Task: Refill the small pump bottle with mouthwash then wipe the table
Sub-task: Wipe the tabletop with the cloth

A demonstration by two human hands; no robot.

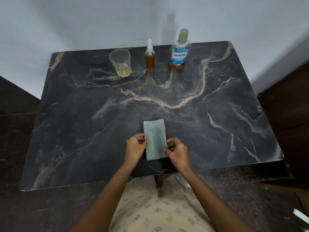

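A folded blue-green cloth [155,139] lies near the front edge of the dark marble table [209,114]. My left hand [135,147] pinches its left edge and my right hand [177,152] pinches its right edge. At the back of the table stands the small pump bottle [149,59], capped and nearly full of amber liquid. To its right stands the mouthwash bottle [179,51], capped, with a blue label and only a little amber liquid at its bottom.
A clear drinking glass [120,63] with a little pale liquid stands at the back left. A pale wall rises behind the table. Dark floor lies on both sides. My patterned clothing shows below the front edge.
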